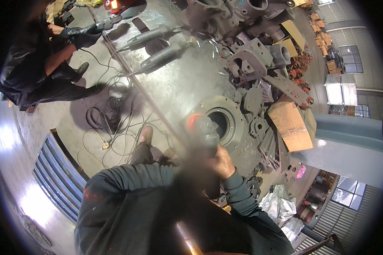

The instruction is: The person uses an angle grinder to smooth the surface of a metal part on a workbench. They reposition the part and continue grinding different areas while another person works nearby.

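Shiny grey concrete floor (127,102) is running along the left, with a tangle of thin dark cables (98,120) lying on it, and a pale, dusty steel worktop (178,87) is filling the middle. So the right hand (223,163) is gripping a dark handheld power tool (207,137), fingers curled around its body, and an orange-red patch is showing at the tool's head. That's sitting right over the left side of a wide, flat grey metal ring (234,112) with small holes around its rim, though I can't tell if they're touching. Left hand's hiding behind a dark blur, so no clue what those fingers are doing. Two chunky grey power tools (162,57) are lying farther off, left of centre. On the right, a grey cast-metal housing (251,61) is sitting among piled parts, with a brown cardboard box (290,126) nearer. Far left, a co-worker's black-gloved hand (86,38) is holding another tool.
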Motion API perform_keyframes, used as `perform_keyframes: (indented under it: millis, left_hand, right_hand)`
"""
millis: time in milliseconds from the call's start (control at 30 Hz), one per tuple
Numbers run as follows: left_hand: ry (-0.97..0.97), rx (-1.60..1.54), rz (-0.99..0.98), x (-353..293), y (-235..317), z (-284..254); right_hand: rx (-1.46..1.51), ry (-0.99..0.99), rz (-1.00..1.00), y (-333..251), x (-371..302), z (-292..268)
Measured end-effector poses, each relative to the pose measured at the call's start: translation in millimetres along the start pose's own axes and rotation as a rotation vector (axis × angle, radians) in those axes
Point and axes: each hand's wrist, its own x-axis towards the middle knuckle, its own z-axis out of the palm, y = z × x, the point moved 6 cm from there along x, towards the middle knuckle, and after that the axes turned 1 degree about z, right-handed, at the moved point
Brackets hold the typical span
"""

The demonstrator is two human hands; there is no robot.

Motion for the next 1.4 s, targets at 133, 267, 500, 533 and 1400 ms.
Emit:
perform_keyframes:
  millis: [133, 267, 500, 533, 1400]
  left_hand:
    - [-0.006, 0.004, 0.003, 3.6, 1.6, 3.9]
    - [-0.022, 0.024, 0.002, 9.8, 3.4, 3.6]
    - [-0.032, 0.026, -0.036, 5.3, -2.0, 8.9]
    - [-0.031, 0.028, -0.035, 6.2, -2.2, 10.0]
    - [-0.151, 0.23, -0.176, 5.5, 7.6, -25.6]
  right_hand:
    - [0.067, 0.01, -0.078, -1.5, -0.6, -3.1]
    - [0.431, 0.086, 0.225, 27.5, 1.6, -11.2]
    - [0.025, 0.093, -0.221, 14.6, -9.3, -7.0]
    - [0.117, 0.081, -0.196, 22.5, -4.9, -8.6]
    - [0.302, 0.126, 0.256, 15.6, 8.8, -0.5]
